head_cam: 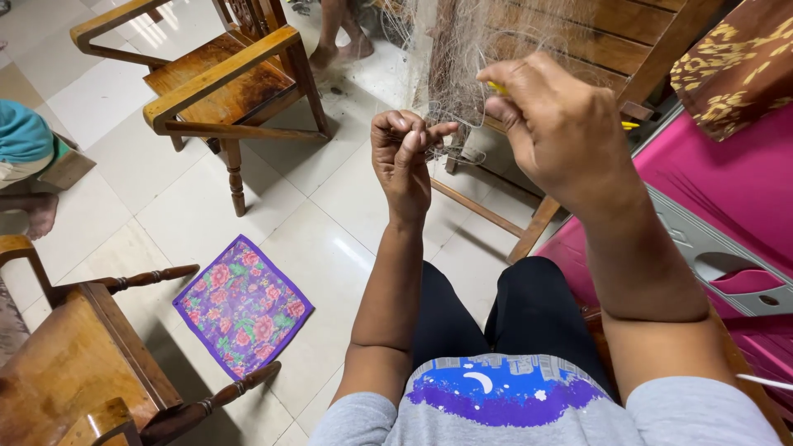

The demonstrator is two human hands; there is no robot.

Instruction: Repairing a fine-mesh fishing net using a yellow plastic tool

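We see fine, wispy pale thread netting (450, 74), a glossy varnished brown wooden chair (219, 83), shiny cream floor tiles (190, 206).

I see no pkgs, labels, signs or screens anywhere in view, not on the floor, the chairs or the bench.

Grey shirt — purple-blue night-sky print — black trousers, bare forearms.
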